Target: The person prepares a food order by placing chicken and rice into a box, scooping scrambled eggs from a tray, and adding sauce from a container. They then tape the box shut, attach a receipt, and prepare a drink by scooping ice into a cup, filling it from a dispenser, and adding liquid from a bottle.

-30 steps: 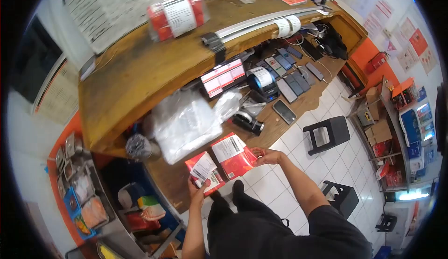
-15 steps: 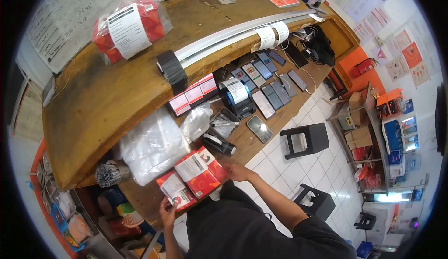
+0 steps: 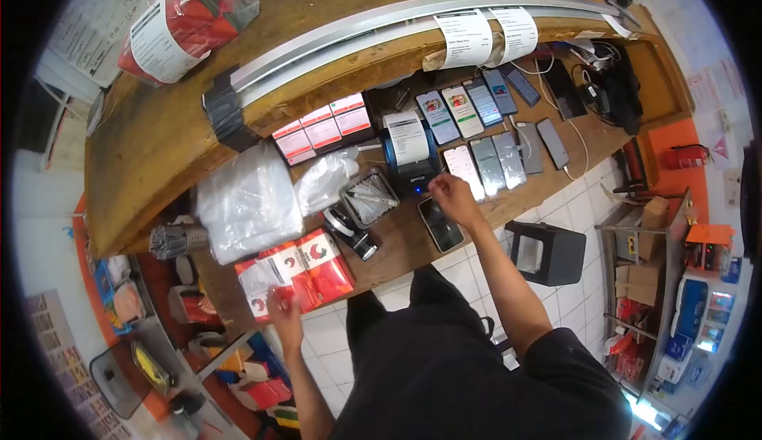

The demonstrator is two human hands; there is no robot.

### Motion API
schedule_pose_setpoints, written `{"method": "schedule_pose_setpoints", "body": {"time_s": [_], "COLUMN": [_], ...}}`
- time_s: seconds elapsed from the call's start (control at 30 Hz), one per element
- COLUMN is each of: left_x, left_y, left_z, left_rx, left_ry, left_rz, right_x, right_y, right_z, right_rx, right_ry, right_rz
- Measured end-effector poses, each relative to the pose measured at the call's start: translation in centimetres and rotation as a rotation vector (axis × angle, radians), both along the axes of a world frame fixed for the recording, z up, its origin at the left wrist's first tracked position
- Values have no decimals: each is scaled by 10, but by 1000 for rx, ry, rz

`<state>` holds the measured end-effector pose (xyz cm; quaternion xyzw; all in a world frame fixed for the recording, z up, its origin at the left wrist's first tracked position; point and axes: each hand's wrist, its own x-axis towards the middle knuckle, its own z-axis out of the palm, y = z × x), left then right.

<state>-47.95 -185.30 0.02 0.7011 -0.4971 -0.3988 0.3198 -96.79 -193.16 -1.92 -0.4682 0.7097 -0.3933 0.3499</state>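
Two red-and-white cardboard boxes (image 3: 325,277) lie side by side at the counter's near edge, with a printed paper slip (image 3: 266,280) on the left one. My left hand (image 3: 284,317) is over the near side of the left box; its fingers are blurred. My right hand (image 3: 451,198) has its fingers drawn together above a dark-screened phone (image 3: 441,226), just right of a small receipt printer (image 3: 414,172). Whatever those fingers hold, if anything, is hidden. A long printed receipt (image 3: 407,137) lies over the printer's top.
Several phones (image 3: 500,162) lie in rows right of the printer. Left of it are a wire basket (image 3: 369,196), a black tape dispenser (image 3: 349,234) and clear plastic bags (image 3: 246,202). A raised wooden shelf (image 3: 333,27) overhangs the back. A black stool (image 3: 548,252) stands on the tiled floor.
My right hand has left the boxes and moved up and right to the printer. The right box's top now shows its printed logo where a slip lay. The view has shifted.
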Motion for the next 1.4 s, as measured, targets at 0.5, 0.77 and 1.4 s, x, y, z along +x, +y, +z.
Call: {"method": "schedule_pose_setpoints", "body": {"time_s": [0.5,0.77,1.4], "left_x": [-22,-19,0], "left_y": [-49,-69,-37], "left_z": [-31,-1,-41], "left_rx": [157,487,384], "left_ry": [-388,47,598], "left_rz": [38,39,240], "right_x": [2,3,166], "right_y": [8,30,98], "right_z": [0,-6,-57], "right_rx": [65,135,13], "right_ry": [-415,-607,10], "right_rz": [231,284,782]}}
